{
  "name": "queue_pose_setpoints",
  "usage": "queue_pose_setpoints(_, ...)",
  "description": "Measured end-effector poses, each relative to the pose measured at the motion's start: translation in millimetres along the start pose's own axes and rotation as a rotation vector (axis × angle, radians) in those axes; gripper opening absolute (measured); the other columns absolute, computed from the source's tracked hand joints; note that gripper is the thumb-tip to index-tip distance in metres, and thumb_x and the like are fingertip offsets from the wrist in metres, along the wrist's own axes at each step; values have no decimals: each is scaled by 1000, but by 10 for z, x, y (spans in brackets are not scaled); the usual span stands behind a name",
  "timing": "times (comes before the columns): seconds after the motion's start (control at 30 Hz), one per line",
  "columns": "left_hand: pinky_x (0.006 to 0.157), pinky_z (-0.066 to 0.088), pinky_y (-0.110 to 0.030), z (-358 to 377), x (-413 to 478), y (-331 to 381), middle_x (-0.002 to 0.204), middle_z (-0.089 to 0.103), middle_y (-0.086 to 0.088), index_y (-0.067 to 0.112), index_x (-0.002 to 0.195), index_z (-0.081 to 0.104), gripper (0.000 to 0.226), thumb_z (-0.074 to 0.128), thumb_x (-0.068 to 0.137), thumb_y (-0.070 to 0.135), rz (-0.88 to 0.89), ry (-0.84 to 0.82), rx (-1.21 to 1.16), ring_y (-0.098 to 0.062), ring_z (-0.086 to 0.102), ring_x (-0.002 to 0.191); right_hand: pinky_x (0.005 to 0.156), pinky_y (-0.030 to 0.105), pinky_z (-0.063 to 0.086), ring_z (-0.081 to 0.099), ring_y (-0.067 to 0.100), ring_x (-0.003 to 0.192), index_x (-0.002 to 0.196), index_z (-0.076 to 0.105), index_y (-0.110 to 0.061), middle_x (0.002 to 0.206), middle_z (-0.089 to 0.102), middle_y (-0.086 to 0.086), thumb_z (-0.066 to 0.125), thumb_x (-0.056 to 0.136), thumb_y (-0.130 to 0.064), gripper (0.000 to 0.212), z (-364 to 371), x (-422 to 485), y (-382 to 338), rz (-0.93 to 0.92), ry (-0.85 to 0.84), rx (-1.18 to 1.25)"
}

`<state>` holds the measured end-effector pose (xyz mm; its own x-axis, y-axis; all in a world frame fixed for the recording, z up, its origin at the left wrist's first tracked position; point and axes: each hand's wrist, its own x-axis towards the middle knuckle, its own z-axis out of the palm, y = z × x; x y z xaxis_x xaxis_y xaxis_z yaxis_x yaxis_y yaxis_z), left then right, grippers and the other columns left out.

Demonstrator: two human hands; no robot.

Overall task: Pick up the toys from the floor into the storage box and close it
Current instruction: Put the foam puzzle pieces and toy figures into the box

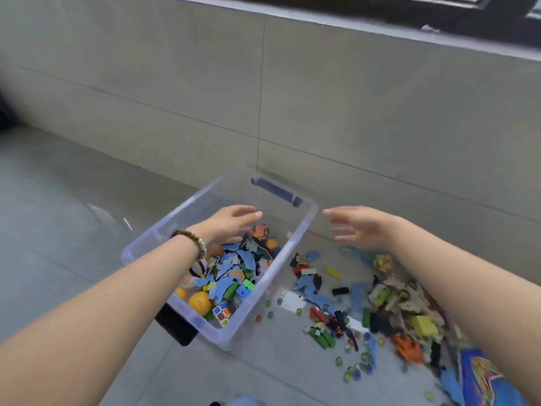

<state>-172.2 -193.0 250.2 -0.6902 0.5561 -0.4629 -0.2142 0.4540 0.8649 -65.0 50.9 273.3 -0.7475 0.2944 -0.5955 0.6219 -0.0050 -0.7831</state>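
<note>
**A:** How many hands, and what do they hold?

**B:** 2, both bare. The left hand (231, 222) hovers over the far half of the storage box (243, 332), fingers loosely stretched, holding nothing. The right hand (361, 227) hangs just right of the box, above the floor (58, 230), fingers spread, holding nothing either.

**A:** And the box?

**B:** 1 clear box, open at the top, on the grey floor near the wall (351, 98). It has 2 black latches (276, 190), 1 at the far end and 1 at the near end. Inside lie blue puzzle pieces (231, 260), 1 colour cube (221, 313) in the near corner and 1 yellow ball (199, 301) beside it.

**A:** What lies outside it?

**B:** The toys (380, 306) lie in 1 loose pile right of the box, with 1 yellow block (424, 325) among them. The marbles (358, 367) are scattered nearer, too blurred to count. 1 blue picture box (483, 379) sits at the near right edge. 1 beaded bracelet (193, 240) circles the left wrist.
</note>
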Motion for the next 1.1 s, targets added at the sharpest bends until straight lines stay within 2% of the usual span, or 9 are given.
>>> queue_pose_setpoints(0.17, 93, 49, -31, 729, 72, 295, 128, 58, -2, 17, 131, 47, 45, 59, 90, 31, 41, -139, 80, -17, 60, 109, 103, 35, 42, 47, 22, 125, 135, 46, -19, 139, 47, 0, 67, 83, -30, 57, -786, -303, 471, 42, -7, -107)
queue_pose_setpoints(0.3, 85, 49, -26, 1288, 460, 115, 134, 53, -4, 16, 135, 44, 51, 58, 90, 36, -30, -266, 178, -16, 59, 105, 105, 36, 41, 45, 19, 127, 133, 46, -20, 137, 49, 2, 69, 81, -31, 58, -1115, -127, 950, 103, 5, -111)
queue_pose_setpoints(0.4, 94, 45, -28, 1563, 803, -270, 142, 43, -6, 14, 144, 30, 67, 56, 89, 43, -89, -243, 287, -19, 52, 118, 104, 35, 40, 42, 20, 129, 135, 45, -21, 141, 45, 1, 69, 81, -34, 60, -1144, 226, 1302, 164, -20, -97)
queue_pose_setpoints(0.47, 99, 35, -22, 1670, 1037, -541, 147, 38, -5, 13, 146, 24, 67, 52, 92, 41, -96, -242, 372, -20, 43, 130, 100, 32, 41, 43, 18, 128, 136, 44, -23, 142, 44, 0, 68, 81, -39, 63, -1101, 515, 1506, 174, -38, -135)
queue_pose_setpoints(0.53, 93, 30, -15, 1739, 1253, -774, 148, 36, -5, 12, 146, 23, 60, 46, 96, 36, -89, -250, 457, -19, 39, 133, 98, 30, 41, 43, 17, 128, 135, 44, -24, 141, 44, -1, 66, 82, -40, 60, -1027, 823, 1666, 166, -63, -175)
queue_pose_setpoints(0.7, 105, 25, -22, 1823, 1664, -1146, 152, 29, -3, 16, 146, 24, 54, 36, 99, 38, -115, -271, 578, -20, 31, 137, 95, 30, 43, 48, 15, 120, 131, 47, -25, 135, 48, -2, 63, 83, -43, 54, -787, 1451, 1894, 170, -115, -155)
queue_pose_setpoints(0.83, 95, 28, -18, 1744, 1903, -1161, 150, 32, -10, 9, 144, 29, 48, 25, 102, 33, -161, -266, 566, -23, 32, 136, 94, 29, 43, 49, 16, 121, 130, 48, -23, 129, 51, -3, 61, 87, -40, 49, -639, 1702, 1983, 144, -104, -116)
queue_pose_setpoints(0.97, 113, 15, -28, 1485, 2147, -1186, 157, 15, -7, 6, 149, 15, 67, 23, 99, 49, -230, -244, 599, -22, 17, 144, 98, 30, 44, 47, 16, 123, 127, 52, -22, 135, 50, 0, 63, 87, -32, 43, -529, 1865, 2055, 90, -67, -124)
queue_pose_setpoints(1.1, 115, 13, -30, 1359, 2273, -1348, 158, 13, -4, 11, 150, 14, 66, 26, 98, 50, -245, -247, 606, -21, 16, 144, 96, 28, 43, 47, 13, 121, 125, 52, -25, 135, 49, -3, 67, 84, -31, 44, -440, 2006, 2050, 61, -77, -140)
